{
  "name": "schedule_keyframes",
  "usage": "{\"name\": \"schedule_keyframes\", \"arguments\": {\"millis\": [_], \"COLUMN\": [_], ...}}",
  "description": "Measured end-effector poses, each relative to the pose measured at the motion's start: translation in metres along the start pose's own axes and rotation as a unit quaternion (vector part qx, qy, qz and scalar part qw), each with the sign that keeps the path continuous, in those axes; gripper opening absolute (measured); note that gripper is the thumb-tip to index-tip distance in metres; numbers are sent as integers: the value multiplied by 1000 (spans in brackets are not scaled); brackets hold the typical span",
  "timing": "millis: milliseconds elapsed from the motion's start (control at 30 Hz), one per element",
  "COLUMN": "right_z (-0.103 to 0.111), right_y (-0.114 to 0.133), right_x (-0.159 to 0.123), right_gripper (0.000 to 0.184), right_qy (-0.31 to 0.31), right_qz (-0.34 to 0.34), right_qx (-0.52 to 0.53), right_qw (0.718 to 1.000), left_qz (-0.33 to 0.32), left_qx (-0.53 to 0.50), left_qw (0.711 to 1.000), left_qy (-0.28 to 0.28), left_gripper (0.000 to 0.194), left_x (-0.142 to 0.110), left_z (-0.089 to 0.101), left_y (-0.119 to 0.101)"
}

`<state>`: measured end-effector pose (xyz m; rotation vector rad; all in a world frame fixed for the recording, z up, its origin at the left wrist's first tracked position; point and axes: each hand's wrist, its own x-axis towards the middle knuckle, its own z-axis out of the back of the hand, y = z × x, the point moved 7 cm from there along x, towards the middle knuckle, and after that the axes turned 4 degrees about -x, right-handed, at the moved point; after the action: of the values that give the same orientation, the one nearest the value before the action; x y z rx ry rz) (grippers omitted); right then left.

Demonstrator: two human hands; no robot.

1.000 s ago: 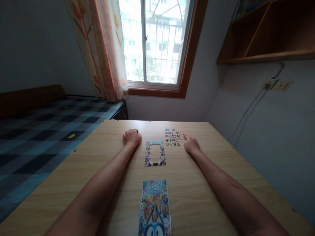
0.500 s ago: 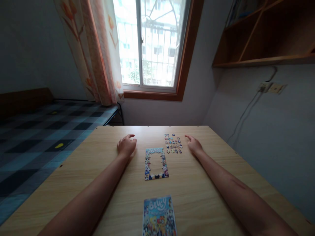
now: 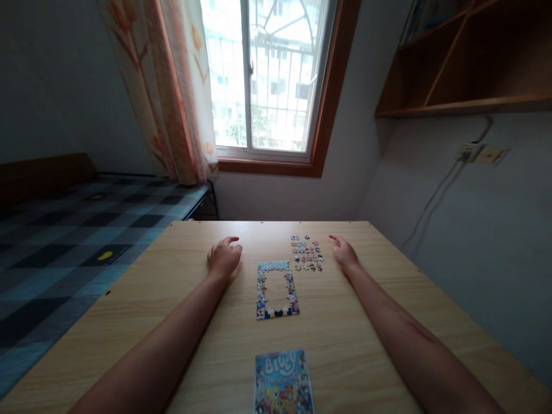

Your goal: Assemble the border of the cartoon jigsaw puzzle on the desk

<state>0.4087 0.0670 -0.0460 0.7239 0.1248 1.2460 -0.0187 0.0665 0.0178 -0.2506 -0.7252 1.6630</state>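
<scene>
My left hand (image 3: 224,257) rests on the table to the left of a partly joined jigsaw puzzle (image 3: 261,291), thumb and index finger apart and nothing held. The puzzle is a rectangular border around a bare middle. Loose puzzle pieces (image 3: 307,250) lie in rough rows beyond its upper right corner. Just right of these pieces, my right hand (image 3: 345,254) lies on the table, index finger stretched toward them without touching, the other fingers partly hidden. Nearer to me is a picture card or box with the word "Bluey" (image 3: 283,380), its lower edge cut off by the frame.
The wooden table (image 3: 207,351) reaches to just below a window (image 3: 280,80). A bed with a checked cover (image 3: 142,221) stands on the left, a curtain (image 3: 172,92) above its far end. On the right wall are a wooden shelf (image 3: 466,104) and a socket with a cable (image 3: 472,152).
The whole view has shifted slightly, so things on the table appear a little farther right. Both hands stay at their places, and the puzzle and loose pieces look unchanged.
</scene>
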Motion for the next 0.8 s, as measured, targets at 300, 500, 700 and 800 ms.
{"name": "schedule_keyframes", "arguments": {"millis": [300, 500, 700, 800], "right_z": [5, 2, 1, 2], "right_y": [1, -3, -5, -4], "right_x": [-2, 0, 0, 0], "right_gripper": [64, 62, 64, 64], "right_qy": [-9, -9, -14, -15], "right_qz": [-21, -26, -21, -16], "right_qx": [50, 54, 59, 63], "right_qw": [998, 998, 998, 998], "left_qz": [-2, -1, -1, -5], "left_qx": [5, 6, 9, 9], "left_qw": [1000, 1000, 1000, 1000], "left_qy": [1, 6, 1, -2], "left_gripper": [39, 38, 37, 37], "left_x": [0, -1, 0, 0], "left_z": [1, 2, -1, -1], "left_y": [-2, -2, -2, -1]}}
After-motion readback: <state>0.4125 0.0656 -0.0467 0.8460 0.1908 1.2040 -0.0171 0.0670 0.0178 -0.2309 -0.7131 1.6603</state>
